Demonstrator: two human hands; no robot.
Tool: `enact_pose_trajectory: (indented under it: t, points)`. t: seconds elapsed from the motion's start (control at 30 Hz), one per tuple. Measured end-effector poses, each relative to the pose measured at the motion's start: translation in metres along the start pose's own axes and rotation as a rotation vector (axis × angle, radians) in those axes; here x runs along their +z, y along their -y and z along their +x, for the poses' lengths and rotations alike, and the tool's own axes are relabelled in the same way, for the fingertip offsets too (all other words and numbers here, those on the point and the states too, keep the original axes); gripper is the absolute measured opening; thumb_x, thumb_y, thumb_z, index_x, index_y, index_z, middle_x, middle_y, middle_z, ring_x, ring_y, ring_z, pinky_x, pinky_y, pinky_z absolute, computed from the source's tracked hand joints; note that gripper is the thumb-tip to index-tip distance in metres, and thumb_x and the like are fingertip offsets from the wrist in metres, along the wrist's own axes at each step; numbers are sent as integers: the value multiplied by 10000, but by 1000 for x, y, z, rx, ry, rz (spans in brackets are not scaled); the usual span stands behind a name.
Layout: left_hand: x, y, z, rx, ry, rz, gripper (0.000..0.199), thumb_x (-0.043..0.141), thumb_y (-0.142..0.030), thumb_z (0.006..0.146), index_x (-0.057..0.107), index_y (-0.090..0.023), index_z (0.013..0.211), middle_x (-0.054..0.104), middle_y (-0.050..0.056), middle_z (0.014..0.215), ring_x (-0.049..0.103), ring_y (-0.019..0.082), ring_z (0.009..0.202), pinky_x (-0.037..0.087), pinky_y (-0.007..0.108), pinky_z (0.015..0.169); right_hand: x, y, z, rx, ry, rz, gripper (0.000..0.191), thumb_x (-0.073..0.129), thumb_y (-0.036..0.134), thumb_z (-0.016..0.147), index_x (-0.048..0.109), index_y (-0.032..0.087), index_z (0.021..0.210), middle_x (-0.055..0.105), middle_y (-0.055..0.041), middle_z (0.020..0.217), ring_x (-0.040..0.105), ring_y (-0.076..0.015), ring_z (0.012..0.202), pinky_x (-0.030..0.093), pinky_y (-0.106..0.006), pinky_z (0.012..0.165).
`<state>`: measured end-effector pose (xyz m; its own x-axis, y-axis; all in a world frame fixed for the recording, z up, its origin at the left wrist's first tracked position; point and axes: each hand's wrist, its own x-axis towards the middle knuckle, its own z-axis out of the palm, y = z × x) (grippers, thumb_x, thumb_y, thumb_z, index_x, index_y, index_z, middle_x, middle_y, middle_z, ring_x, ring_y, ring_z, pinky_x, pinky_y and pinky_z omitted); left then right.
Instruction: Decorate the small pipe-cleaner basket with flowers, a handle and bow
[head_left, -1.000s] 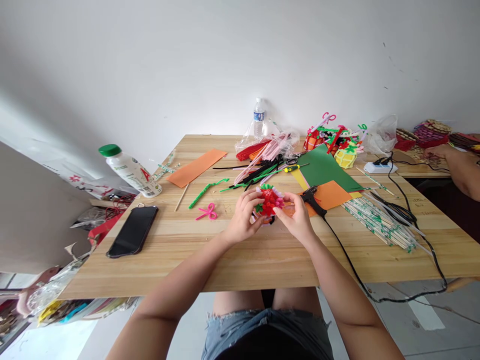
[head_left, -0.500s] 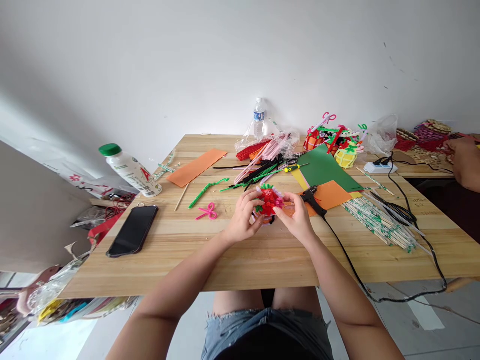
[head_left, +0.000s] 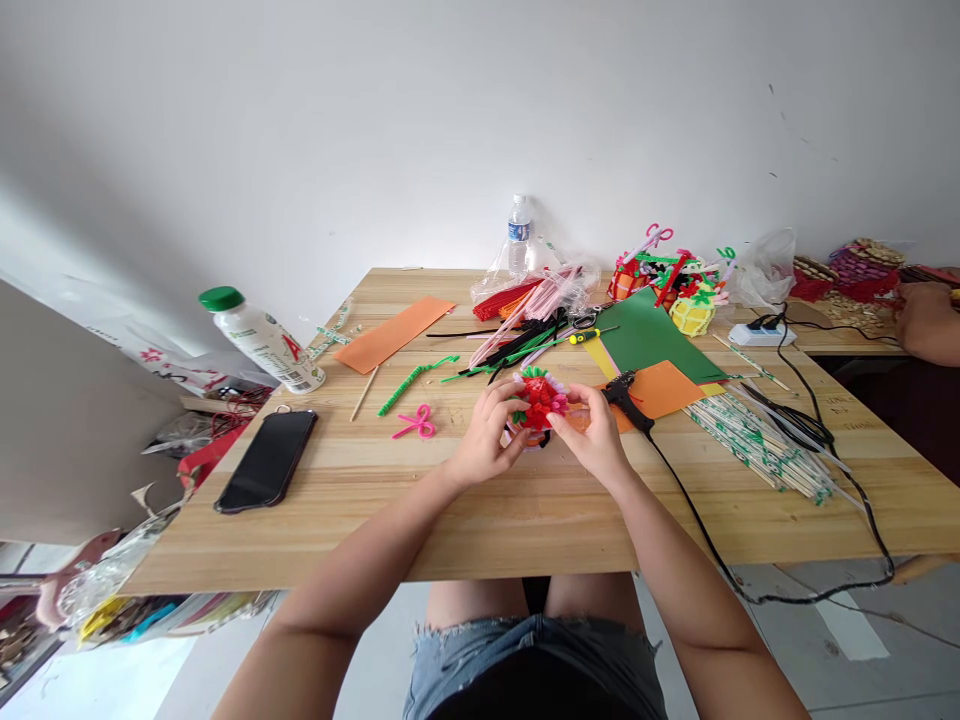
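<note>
Between my two hands is a pipe-cleaner craft piece (head_left: pixel 537 402), red with pink, green and pale purple loops round its edge. My left hand (head_left: pixel 489 432) wraps its left side, fingers curled over the top. From the right, my right hand (head_left: pixel 592 432) pinches it with thumb and forefinger. Its underside is mostly hidden. A black glue gun (head_left: pixel 627 402) lies just right of my right hand, on orange card (head_left: pixel 667 390). Left of my left hand lie a pink pipe-cleaner bow (head_left: pixel 417 422) and a coiled green pipe cleaner (head_left: pixel 405 388).
Pipe cleaners (head_left: pixel 525 325), a yellow screwdriver (head_left: pixel 585 337), green card (head_left: pixel 652 335) and finished-looking pipe-cleaner baskets (head_left: pixel 691 312) lie behind. Wrapped sticks (head_left: pixel 765 450) and a black cable (head_left: pixel 686 505) are at right. A phone (head_left: pixel 266 462) and white bottle (head_left: pixel 266 345) stand left. Another person's hand (head_left: pixel 926 318) shows far right.
My hands and the craft piece stay in almost the same place. At the far right, the other person's hand has shifted slightly.
</note>
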<state>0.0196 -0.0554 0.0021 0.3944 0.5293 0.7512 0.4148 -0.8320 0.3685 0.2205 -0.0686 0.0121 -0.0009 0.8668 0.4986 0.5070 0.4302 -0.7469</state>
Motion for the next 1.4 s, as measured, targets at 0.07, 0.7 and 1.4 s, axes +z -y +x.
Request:
enact_pose_trajectory:
  t: [0.07, 0.7, 1.4]
  points:
    - [0, 0, 0, -1, 1, -1, 316, 561, -184, 868, 449, -209, 1162, 496, 160, 1322, 453, 286, 1288, 422, 546, 1036, 0, 0, 0, 3, -3, 4, 439, 684, 419, 800, 521, 227, 1160, 610, -115, 1091, 609, -260, 1011, 549, -437, 840]
    - [0, 3, -1, -17, -47, 55, 364, 574, -206, 881, 467, -200, 1228, 398, 187, 1433, 394, 305, 1355, 404, 537, 1056, 0, -12, 6, 287, 53, 374, 499, 640, 576, 799, 584, 213, 1135, 652, -127, 1166, 633, -254, 1092, 538, -428, 943]
    - [6, -4, 7, -206, -270, 20, 51, 606, -172, 863, 654, -186, 860, 611, 100, 1132, 602, 216, 1093, 519, 393, 916, 10, -6, 0, 196, 130, 341, 322, 678, 428, 792, 612, 212, 1023, 644, -108, 1101, 631, -240, 1017, 581, -391, 839]
